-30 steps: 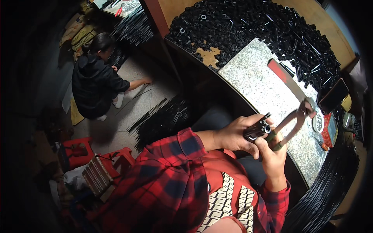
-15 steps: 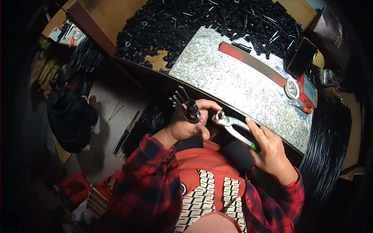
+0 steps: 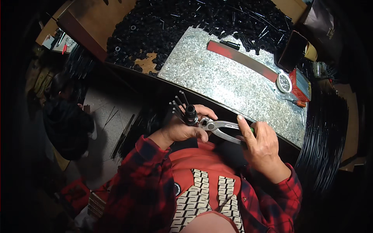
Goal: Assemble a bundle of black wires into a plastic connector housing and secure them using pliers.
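Fingers of my left hand point(image 3: 176, 130) wrap round a black tubular fitting point(image 3: 190, 114) with a ring-shaped open top, held upright. Several thin black rods point(image 3: 179, 103) with rounded grey tips stick up from the same hand, left of the fitting. My right hand point(image 3: 263, 149) grips silver pincers point(image 3: 222, 125) with green on the handle, its index finger stretched along them. The rounded jaws lie against the fitting's lower right side, between my left thumb and fingers. Whether they clamp it cannot be made out. Both hands are above my lap, in front of the table edge.
On the speckled grey work surface point(image 3: 186, 64) lie a red-and-grey flat bar point(image 3: 241, 60), a white bowl of small metal pieces point(image 3: 284, 82), a red box point(image 3: 300, 87) and a screwdriver point(image 3: 298, 103). Black parts point(image 3: 155, 27) heap behind. Long rods point(image 3: 320, 136) hang rightward. Another person point(image 3: 66, 120) crouches left.
The pincers have moved left and turned more level, bringing their jaws to the fitting. My right hand has shifted left with them. The whole view has shifted slightly.
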`<action>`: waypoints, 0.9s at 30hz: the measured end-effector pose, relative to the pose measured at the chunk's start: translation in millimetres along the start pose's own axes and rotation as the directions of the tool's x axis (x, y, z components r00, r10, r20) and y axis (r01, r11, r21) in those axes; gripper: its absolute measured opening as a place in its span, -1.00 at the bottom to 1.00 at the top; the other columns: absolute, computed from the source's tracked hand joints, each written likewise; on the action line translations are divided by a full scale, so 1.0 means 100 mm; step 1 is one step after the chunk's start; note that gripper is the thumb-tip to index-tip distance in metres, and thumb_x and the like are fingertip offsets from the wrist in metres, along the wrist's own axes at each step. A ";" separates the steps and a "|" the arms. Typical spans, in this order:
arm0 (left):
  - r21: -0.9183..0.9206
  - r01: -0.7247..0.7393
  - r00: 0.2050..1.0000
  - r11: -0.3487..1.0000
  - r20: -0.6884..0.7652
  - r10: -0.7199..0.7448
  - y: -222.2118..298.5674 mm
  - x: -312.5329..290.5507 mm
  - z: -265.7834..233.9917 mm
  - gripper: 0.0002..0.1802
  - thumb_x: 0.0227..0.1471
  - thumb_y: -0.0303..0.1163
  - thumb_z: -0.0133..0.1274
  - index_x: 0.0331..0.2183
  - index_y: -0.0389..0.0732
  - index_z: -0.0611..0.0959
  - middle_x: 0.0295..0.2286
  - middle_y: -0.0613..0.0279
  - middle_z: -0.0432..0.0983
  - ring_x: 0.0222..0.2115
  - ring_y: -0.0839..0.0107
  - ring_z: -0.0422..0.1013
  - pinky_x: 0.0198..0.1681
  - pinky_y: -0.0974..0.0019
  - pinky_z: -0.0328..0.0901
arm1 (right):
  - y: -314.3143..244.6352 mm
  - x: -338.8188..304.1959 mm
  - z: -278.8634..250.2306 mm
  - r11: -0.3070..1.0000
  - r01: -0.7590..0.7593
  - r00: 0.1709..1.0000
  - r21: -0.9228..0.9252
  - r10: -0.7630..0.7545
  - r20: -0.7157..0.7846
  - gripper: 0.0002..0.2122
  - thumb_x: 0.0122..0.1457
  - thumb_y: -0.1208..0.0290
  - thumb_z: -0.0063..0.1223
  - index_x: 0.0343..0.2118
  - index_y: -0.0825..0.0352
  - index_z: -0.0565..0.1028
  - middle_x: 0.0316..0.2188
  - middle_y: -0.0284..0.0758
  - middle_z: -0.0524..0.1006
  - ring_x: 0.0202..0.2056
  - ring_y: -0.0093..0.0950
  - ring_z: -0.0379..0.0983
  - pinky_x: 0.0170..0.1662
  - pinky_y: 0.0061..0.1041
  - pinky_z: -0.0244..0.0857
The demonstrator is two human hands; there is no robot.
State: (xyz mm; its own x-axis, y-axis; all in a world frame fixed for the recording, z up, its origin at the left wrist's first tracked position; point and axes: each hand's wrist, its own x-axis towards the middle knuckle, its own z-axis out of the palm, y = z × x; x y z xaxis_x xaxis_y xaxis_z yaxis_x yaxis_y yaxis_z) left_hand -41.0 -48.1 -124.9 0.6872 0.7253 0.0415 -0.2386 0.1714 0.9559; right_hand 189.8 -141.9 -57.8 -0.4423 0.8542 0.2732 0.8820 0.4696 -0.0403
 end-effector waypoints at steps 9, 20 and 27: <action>-0.029 0.021 1.000 0.999 -0.015 -0.022 -0.06 0.02 0.00 -0.13 -0.60 -0.01 0.41 -0.19 -0.32 0.54 -0.35 0.29 0.50 -0.34 0.58 0.42 -0.26 0.52 0.32 | -0.01 -0.03 0.09 0.999 -0.028 0.999 -0.028 0.027 -0.036 -0.43 -0.06 0.43 0.13 0.12 0.23 0.32 -0.52 -0.31 0.26 -0.49 -0.40 0.25 -0.47 -0.43 0.13; 0.077 -0.071 0.989 0.994 -0.121 0.080 -0.13 0.02 0.11 -0.18 -0.60 -0.13 0.48 -0.20 -0.29 0.54 -0.50 0.47 0.39 -0.51 0.72 0.26 -0.44 0.60 0.19 | -0.05 -0.04 -0.04 0.999 -0.044 0.997 -0.019 0.045 0.057 -0.38 -0.10 0.49 0.13 0.14 0.29 0.28 -0.56 -0.30 0.23 -0.56 -0.40 0.24 -0.52 -0.42 0.15; 0.111 -0.086 0.987 0.990 -0.129 0.100 -0.07 0.05 0.09 -0.10 -0.63 0.00 0.45 -0.20 -0.29 0.52 -0.58 0.55 0.29 -0.56 0.77 0.16 -0.53 0.61 0.00 | -0.07 -0.03 -0.10 0.957 -0.176 0.966 0.232 0.122 0.229 -0.28 -0.19 0.58 0.20 0.16 0.31 0.23 -0.54 -0.27 0.26 -0.57 -0.33 0.24 -0.48 -0.37 0.19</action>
State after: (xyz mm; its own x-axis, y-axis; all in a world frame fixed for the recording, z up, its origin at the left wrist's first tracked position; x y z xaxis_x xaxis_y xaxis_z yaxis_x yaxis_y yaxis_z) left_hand -29.6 -52.2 -128.7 0.5658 0.8185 0.0991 -0.2191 0.0334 0.9751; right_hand 186.2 -150.0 -48.6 -0.3565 0.9335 0.0385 0.8840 0.3504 -0.3094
